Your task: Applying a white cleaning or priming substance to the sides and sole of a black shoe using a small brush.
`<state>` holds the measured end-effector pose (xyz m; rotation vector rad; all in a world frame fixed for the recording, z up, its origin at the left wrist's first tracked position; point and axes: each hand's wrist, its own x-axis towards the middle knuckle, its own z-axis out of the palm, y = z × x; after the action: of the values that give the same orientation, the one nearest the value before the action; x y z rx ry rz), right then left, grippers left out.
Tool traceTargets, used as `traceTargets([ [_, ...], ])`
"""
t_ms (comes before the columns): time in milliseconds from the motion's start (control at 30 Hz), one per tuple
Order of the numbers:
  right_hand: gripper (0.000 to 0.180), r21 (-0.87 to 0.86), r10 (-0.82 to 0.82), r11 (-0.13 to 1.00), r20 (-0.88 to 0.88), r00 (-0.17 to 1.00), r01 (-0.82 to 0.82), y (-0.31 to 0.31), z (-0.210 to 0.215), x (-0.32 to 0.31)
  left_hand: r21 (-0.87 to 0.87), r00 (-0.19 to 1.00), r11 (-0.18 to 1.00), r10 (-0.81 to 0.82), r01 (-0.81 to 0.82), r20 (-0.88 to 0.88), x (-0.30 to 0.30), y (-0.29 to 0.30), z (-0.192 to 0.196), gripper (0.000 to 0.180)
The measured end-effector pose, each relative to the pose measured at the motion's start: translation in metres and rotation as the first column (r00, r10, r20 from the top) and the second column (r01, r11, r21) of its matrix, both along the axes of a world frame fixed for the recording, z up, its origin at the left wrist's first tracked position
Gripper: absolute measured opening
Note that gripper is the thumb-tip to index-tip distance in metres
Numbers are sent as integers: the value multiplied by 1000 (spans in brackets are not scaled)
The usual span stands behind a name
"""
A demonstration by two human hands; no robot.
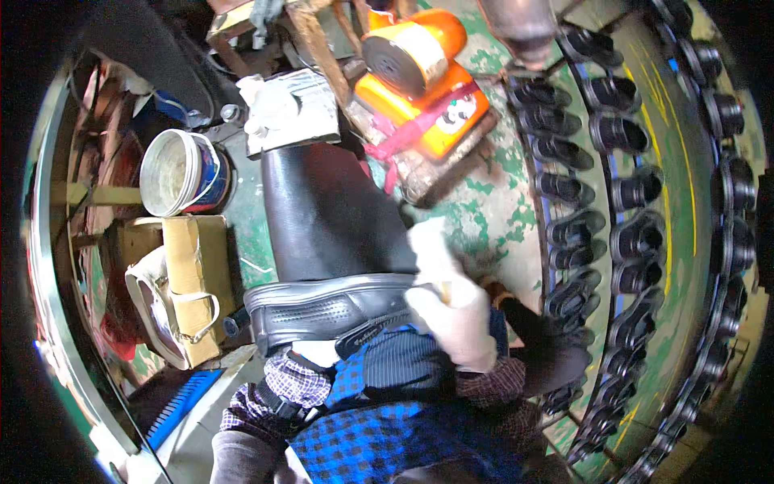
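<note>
A black leather shoe (339,310) lies on its side across my lap, perforated panel facing up. My left hand (318,352), in a white glove, is at the shoe's near edge, under a checkered sleeve. It holds the shoe, though its fingers are mostly hidden. My right hand (455,319), also in a white glove, is over the shoe's right end and blurred. Its fingers look closed, and something pale and soft juts out beyond them, too smeared to name. Just beyond the shoe is a glossy black padded surface (330,210).
Racks of black shoes (621,133) run along the right. Ahead stand an orange machine (427,97) with a pink strip and a board (326,133) bearing white items. On the left are a white bucket (201,173), a cardboard box (193,250) and a blue slatted piece (181,407).
</note>
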<state>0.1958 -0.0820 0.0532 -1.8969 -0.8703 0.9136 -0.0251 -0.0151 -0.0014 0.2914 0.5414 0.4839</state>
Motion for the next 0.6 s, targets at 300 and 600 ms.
traceTargets([
  [300,22,-20,-134,989,-498,857,144,23,49,32,739,843,612,209,282,-495,-2,29,53,46],
  [600,13,348,166,931,-143,976,-107,84,87,-9,824,505,305,673,477,-541,16,59,79,44],
])
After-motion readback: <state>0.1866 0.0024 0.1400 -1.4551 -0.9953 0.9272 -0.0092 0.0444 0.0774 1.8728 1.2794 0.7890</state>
